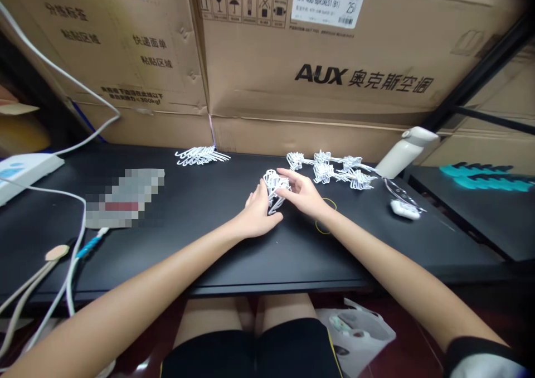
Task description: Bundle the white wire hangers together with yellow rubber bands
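Observation:
A bundle of white wire hooks (276, 188) is held upright between my two hands, just above or on the black table. My left hand (257, 213) is wrapped round its left side, thumb pointing right. From the right, my right hand (304, 195) grips the same bundle, fingers behind it and thumb in front. A yellow rubber band (324, 232) lies partly behind my right forearm. Loose white hooks (199, 155) lie in a row at the back left. Several bunched white hook bundles (324, 171) sit at the back right.
Cardboard boxes (259, 71) stand along the back of the black table (234, 266). A white bottle (405, 152) leans at the right, near a white earphone case (404, 209). At the left are a blurred-out phone-like object (125, 198), white cables (79, 222) and a power strip (29, 171).

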